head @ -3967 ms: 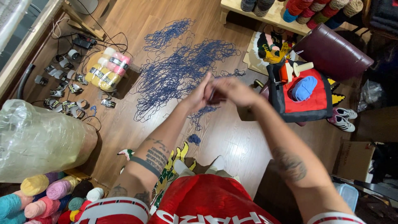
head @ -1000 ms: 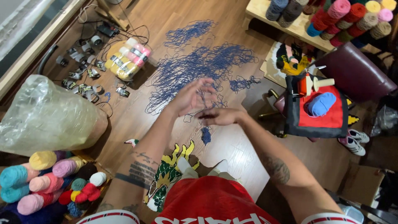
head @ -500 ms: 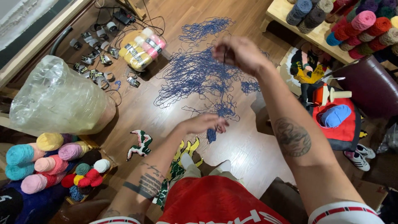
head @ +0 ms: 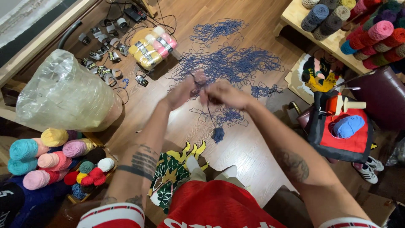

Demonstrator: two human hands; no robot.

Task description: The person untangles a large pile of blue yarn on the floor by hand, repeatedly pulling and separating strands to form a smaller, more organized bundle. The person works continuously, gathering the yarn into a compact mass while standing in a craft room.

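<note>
**Both hands pinching one blue strand above the tangle**

Left hand (head: 182,90) and right hand (head: 223,95) meet close together, fingers closed on a strand of blue yarn (head: 209,113). Motion blur hides the exact finger placement. The strand hangs from the grip to a small blue yarn ball (head: 218,134) dangling below, just above the wooden floor (head: 249,147). Judging by the pose, the hands are raised to keep the strand taut and free of the mess.

Beyond the grip, a loose blue yarn tangle (head: 236,63) is spread across the floor. Up and left of the grip: a shrink-wrapped pack of yellow and pink skeins (head: 151,46), then scattered paper yarn bands (head: 101,63).

Far left: a clear plastic bag (head: 63,95), bulging, contents unclear. Below it, a heap of pastel yarn skeins (head: 46,156).

Right of the grip: a red-and-black bag (head: 348,139) holding a light-blue yarn ball (head: 348,126). Upper right: a low wooden shelf (head: 320,36) stacked with yarn cones.

Toward the person, a green tufted rug piece (head: 173,173).
</note>
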